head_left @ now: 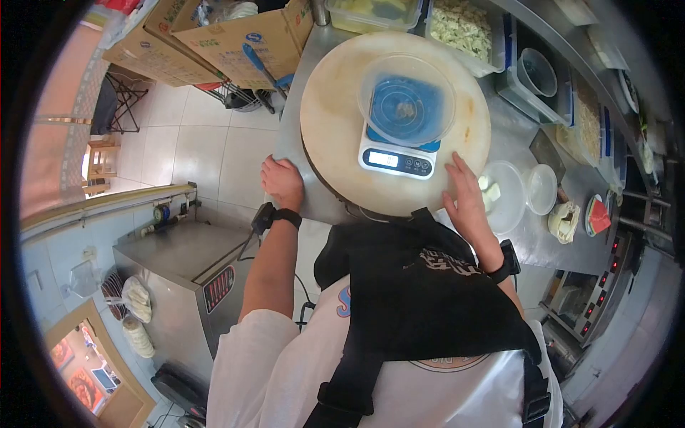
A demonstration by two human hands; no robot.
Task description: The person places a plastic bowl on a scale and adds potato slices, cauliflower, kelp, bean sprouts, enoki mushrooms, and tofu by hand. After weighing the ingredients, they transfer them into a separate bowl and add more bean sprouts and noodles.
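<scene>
In the head view, a clear round container (pixel 406 100) sat on a digital scale (pixel 397 158) at the upper centre, the scale's blue top showing through it. The container's rim reached out past the scale's sides. Both stood within the edge of a round board (pixel 332 121), with a wide stretch of its surface to their left and a narrower strip to their right.

The right hand (pixel 465 191), fingers extended and somewhat apart, lay at the board's lower right edge, near the scale. The left hand (pixel 283 182) was at the left edge of the metal table (pixel 291 132), fingers curled together; whether they clasped that edge could not be told.

Right of the right hand, a pale bowl (pixel 508 214) held white pieces (pixel 490 194), beside a smaller round tub (pixel 541 190). At the top right, a rectangular tub (pixel 486 65) held chopped pale food (pixel 460 27).
</scene>
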